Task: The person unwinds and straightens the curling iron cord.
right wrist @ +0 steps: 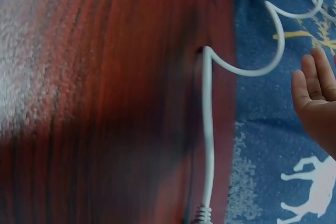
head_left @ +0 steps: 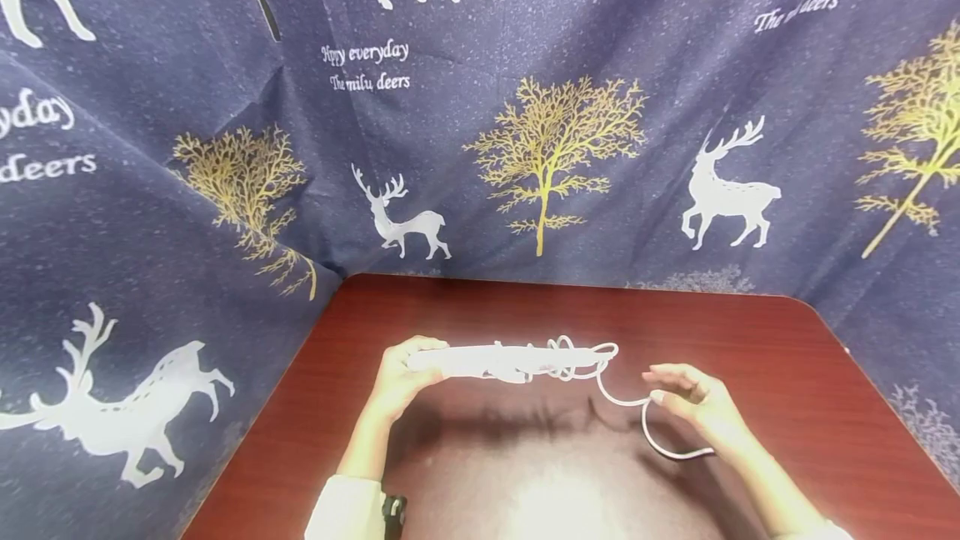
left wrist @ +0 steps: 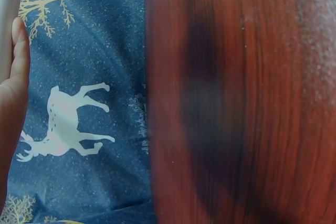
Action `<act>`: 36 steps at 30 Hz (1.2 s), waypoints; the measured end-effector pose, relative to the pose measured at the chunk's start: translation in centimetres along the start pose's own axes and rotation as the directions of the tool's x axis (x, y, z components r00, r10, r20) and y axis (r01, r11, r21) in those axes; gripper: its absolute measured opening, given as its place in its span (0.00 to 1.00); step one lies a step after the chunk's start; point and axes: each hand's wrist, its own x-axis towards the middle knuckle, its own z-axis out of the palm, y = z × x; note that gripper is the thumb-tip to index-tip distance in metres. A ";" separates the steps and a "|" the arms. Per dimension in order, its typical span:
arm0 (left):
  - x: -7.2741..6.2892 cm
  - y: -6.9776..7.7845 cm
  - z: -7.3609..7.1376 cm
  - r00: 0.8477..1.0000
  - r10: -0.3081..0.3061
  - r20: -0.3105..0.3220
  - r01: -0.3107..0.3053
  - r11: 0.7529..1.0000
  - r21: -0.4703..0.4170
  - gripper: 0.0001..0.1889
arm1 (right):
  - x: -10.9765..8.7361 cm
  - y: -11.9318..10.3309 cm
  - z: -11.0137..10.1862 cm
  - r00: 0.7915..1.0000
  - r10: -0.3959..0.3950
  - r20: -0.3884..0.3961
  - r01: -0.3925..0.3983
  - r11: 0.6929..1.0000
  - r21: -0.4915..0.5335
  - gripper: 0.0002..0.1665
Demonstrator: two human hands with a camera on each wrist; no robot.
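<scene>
A long white power strip (head_left: 480, 362) is held up level above the table, its white cord (head_left: 622, 402) looped around the right half. My left hand (head_left: 405, 369) grips its left end; the left wrist view shows only part of this hand (left wrist: 16, 77) and a slice of the strip (left wrist: 5, 30) at the left edge. To the right, my right hand (head_left: 697, 402) has its fingers extended and apart from the strip, close to the hanging cord. In the right wrist view the cord (right wrist: 208, 129) dangles beside the fingers, and a ribbed sleeve shows at its lower end.
A reddish-brown wooden table (head_left: 315, 423) lies below both hands, with a bright glare near the front. Behind and at the sides hangs a dark blue cloth (head_left: 465, 48) printed with deer and trees. A dark band (head_left: 393, 515) sits at the left wrist.
</scene>
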 end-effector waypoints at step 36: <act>-0.1 -0.3 -0.1 1.000 0.026 0.004 -0.026 1.000 -0.003 0.17 | 0.8 0.9 2.4 0.980 0.120 0.159 -0.092 0.981 -0.171 0.08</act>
